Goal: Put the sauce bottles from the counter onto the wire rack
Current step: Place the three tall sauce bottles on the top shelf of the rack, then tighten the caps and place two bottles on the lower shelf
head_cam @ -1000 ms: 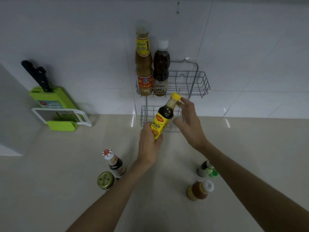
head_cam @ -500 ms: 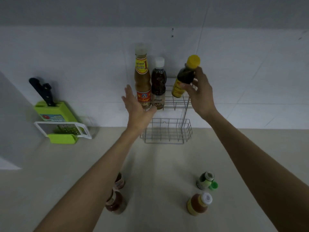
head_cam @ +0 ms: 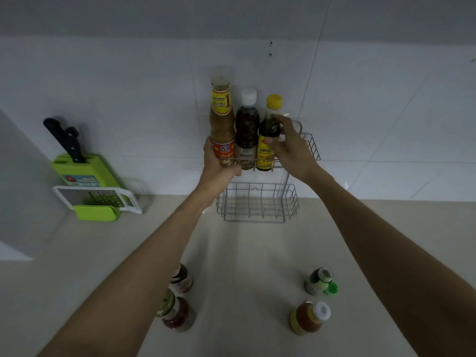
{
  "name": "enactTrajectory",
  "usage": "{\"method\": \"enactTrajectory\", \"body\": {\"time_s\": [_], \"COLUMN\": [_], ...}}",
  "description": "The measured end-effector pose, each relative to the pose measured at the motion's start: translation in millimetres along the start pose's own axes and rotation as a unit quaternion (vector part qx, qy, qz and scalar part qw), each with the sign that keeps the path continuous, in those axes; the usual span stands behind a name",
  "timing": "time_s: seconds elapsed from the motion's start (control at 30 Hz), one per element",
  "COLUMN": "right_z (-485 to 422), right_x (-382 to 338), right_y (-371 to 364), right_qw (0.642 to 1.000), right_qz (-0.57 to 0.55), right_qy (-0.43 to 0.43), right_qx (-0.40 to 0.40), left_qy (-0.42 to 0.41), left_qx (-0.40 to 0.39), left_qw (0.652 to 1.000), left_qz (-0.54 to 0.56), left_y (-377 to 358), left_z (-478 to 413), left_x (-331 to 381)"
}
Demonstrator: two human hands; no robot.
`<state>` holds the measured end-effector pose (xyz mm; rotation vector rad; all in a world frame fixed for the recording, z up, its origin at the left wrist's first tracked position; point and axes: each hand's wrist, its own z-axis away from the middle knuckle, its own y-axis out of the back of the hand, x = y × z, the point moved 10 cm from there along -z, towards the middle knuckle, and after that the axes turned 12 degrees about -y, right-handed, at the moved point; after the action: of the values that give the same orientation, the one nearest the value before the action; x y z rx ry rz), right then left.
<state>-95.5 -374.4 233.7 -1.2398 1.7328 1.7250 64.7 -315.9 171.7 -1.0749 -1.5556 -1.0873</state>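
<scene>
A two-tier wire rack (head_cam: 313, 148) hangs on the tiled wall. Its upper basket holds a tall tan sauce bottle (head_cam: 222, 117), a dark bottle with a white cap (head_cam: 246, 127) and a dark yellow-capped bottle (head_cam: 269, 130), all upright. My right hand (head_cam: 291, 148) grips the yellow-capped bottle from its right side. My left hand (head_cam: 219, 166) clasps the rack's front left corner at the base of the tan bottle. On the counter stand two bottles (head_cam: 181, 278) (head_cam: 177, 314) partly behind my left forearm, a green bottle (head_cam: 318, 280) and an orange-brown bottle with a white cap (head_cam: 307, 316).
The rack's lower basket (head_cam: 257, 206) has nothing in it. At the left of the counter stands a green knife block with black-handled knives (head_cam: 77, 166), a white-framed grater (head_cam: 98, 199) leaning on it. A loose green cap (head_cam: 332, 288) lies by the green bottle.
My right hand has lowered the yellow-capped bottle into the upper basket beside the white-capped one. My left hand has closed onto the rack's front left corner.
</scene>
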Motion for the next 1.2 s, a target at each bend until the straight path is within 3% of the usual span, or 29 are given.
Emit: {"method": "enactTrajectory", "body": {"time_s": [0.1, 0.17, 0.23, 0.27, 0.33, 0.4, 0.47, 0.53, 0.7, 0.9, 1.03, 1.2], "right_z": [6.0, 24.8, 63.7, 81.4, 95.4, 103.8, 122.9, 135.5, 150.1, 214.9, 235.7, 234.6], "right_x": [13.6, 15.4, 5.3, -2.7, -24.5, -39.9, -52.1, -61.4, -83.5, -120.5, -105.3, -98.5], "right_y": [-10.0, 0.9, 13.2, 7.6, -35.0, -104.3, -165.3, -203.4, -232.9, -228.4, -249.1, -256.0], "right_qw": [0.996, 0.986, 0.951, 0.942, 0.972, 0.998, 0.983, 0.968, 0.957, 0.873, 0.845, 0.851], "right_qz": [-0.064, -0.092, -0.136, -0.147, -0.124, -0.038, 0.086, 0.13, 0.162, 0.226, 0.287, 0.321], "right_qy": [-0.063, -0.072, -0.021, 0.009, 0.048, 0.059, 0.102, 0.12, 0.176, 0.422, 0.429, 0.393], "right_qx": [-0.02, 0.118, 0.277, 0.301, 0.196, -0.003, -0.124, -0.177, -0.167, -0.093, -0.138, -0.135], "left_qy": [0.022, 0.019, -0.024, -0.06, -0.117, -0.12, -0.063, 0.002, 0.053, 0.021, 0.001, -0.005], "left_qx": [-0.036, -0.029, 0.025, 0.064, 0.139, 0.213, 0.26, 0.237, 0.052, 0.111, 0.166, 0.058], "left_qw": [0.999, 0.998, 0.994, 0.99, 0.978, 0.964, 0.955, 0.959, 0.978, 0.979, 0.977, 0.995], "left_qz": [-0.011, -0.054, -0.104, -0.109, -0.103, -0.103, -0.126, -0.152, -0.196, -0.168, -0.133, -0.08], "left_y": [-0.1, 15.7, 53.0, 75.5, 121.3, 164.3, 195.2, 203.2, 160.8, 151.3, 146.4, 88.3], "left_z": [8.3, 18.8, 31.8, 41.9, 71.9, 108.9, 145.7, 174.3, 207.2, 234.2, 260.6, 282.9], "left_x": [7.0, 14.9, 23.5, 27.2, 24.2, 0.6, -39.8, -85.3, -136.0, -144.3, -136.8, -135.6]}}
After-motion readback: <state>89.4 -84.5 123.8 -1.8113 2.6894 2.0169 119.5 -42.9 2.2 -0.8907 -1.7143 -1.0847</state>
